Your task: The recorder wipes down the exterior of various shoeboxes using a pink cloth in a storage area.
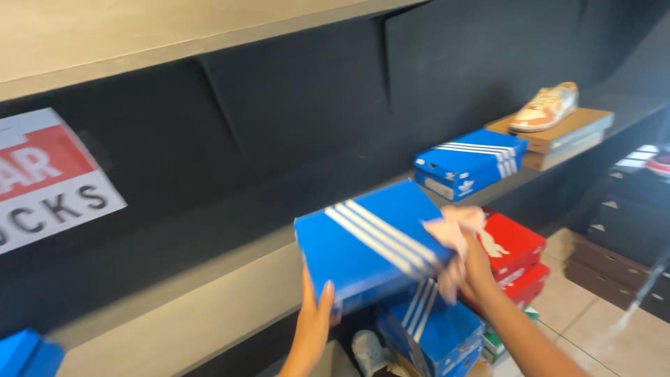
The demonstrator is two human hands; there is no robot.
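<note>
My left hand (313, 315) grips the near end of a blue striped shoebox (370, 244); my right hand (466, 262), clutching a pale cloth (450, 234), braces its far end above the grey shelf (209, 314). Tilted, the box could slip onto the stacked boxes (433, 328) below.

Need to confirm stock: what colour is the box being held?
Blue box with white diagonal stripes, in the head view.

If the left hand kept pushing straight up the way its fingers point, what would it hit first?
The left hand already presses the underside of the blue cardboard shoebox with white stripes. That box is first in its line. Beyond it probably lies the black back wall, though depth is unclear.
</note>
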